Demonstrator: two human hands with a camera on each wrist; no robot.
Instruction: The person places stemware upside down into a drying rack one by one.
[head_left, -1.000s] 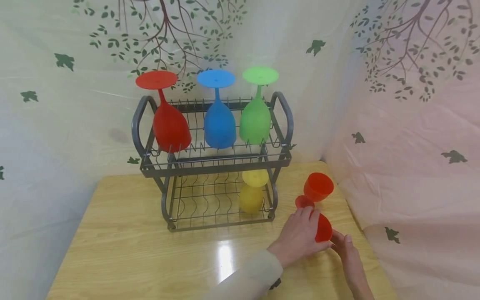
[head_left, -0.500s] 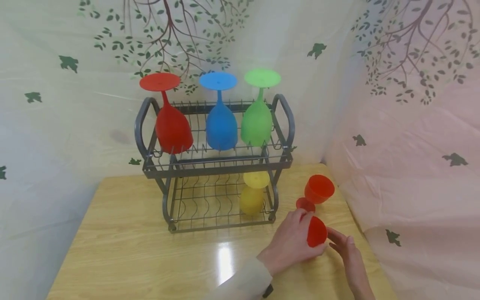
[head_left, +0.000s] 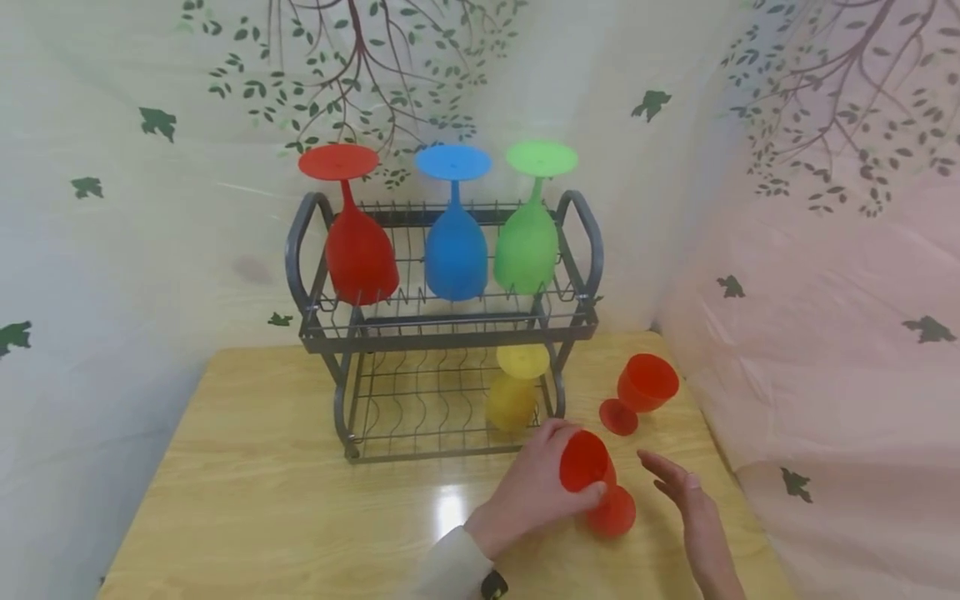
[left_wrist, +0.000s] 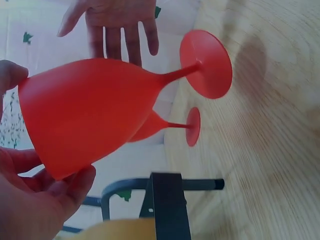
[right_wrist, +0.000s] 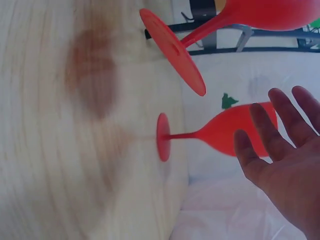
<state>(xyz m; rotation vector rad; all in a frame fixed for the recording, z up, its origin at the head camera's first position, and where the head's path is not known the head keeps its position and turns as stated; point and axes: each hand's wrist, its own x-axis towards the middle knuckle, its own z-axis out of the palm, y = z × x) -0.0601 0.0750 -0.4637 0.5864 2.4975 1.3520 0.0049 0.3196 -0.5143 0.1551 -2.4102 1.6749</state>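
My left hand (head_left: pixel 525 487) grips a red plastic wine glass (left_wrist: pixel 90 112) by its bowl near the rim, thumb on one side and fingers on the other. The glass tilts, its foot off the table with a shadow below it. My right hand (head_left: pixel 696 512) is held to the right of that glass, fingers extended and touching nothing. Behind the hands a second red wine glass (head_left: pixel 648 383) stands upright on the table, and in the right wrist view my fingers (right_wrist: pixel 272 132) overlap its bowl.
A two-tier black dish rack (head_left: pixel 450 337) stands on the wooden table (head_left: pixel 247 517). Upside down on its top tier are red (head_left: pixel 360 258), blue (head_left: pixel 456 254) and green (head_left: pixel 527 246) wine glasses. A yellow one (head_left: pixel 513 400) is upside down at the lower tier's right end.
My left hand has moved left with the red wine glass, away from the standing one and closer to the rack. My right hand has come away from the glass. The head view has shifted slightly.
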